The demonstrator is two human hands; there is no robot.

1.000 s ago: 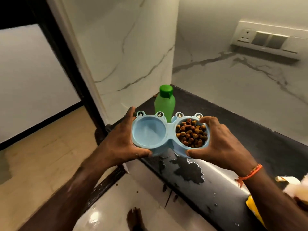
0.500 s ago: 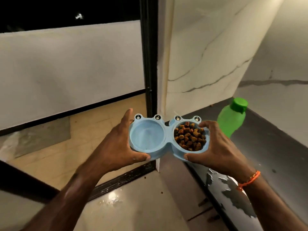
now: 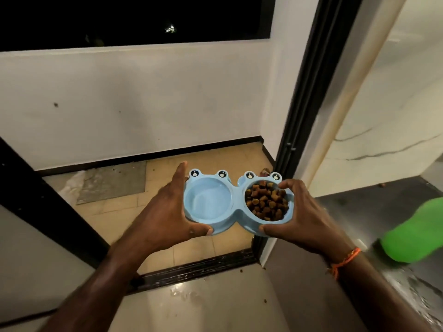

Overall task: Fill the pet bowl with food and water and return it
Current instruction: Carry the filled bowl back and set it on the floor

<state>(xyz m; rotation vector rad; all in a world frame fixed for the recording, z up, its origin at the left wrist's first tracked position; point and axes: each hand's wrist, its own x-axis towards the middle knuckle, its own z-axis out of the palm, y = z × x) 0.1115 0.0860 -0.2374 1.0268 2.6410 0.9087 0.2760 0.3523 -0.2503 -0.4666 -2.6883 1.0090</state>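
Pet bowl (image 3: 236,213): one light blue double dish, held in mid-air at the centre of the frame, above the tan tiled floor (image 3: 115,212) beyond a black door threshold (image 3: 199,268).
Compartments: two round wells side by side. The left well (image 3: 208,202) looks to hold clear water, though you can barely tell it from the plastic. The right well (image 3: 267,203) is heaped with brown kibble (image 3: 266,202).
Eyes: four cartoon eyes, two above each well, along the far rim.
Long axis: runs left to right across the frame, roughly level; the eye side points away from you, toward the white wall (image 3: 134,104).
Left hand (image 3: 165,220): you grip the left end, thumb on the near rim, fingers up the outer side.
Right hand (image 3: 305,221): you grip the right end, thumb on the near rim, fingers curled over the far rim.
Wristband (image 3: 344,261): one orange thread on your right wrist.
Bottle (image 3: 414,232): one green bottle, blurred, at the right edge on a dark wet counter (image 3: 359,212).
Mat (image 3: 112,184): one grey mat on the tiled floor, centre left.
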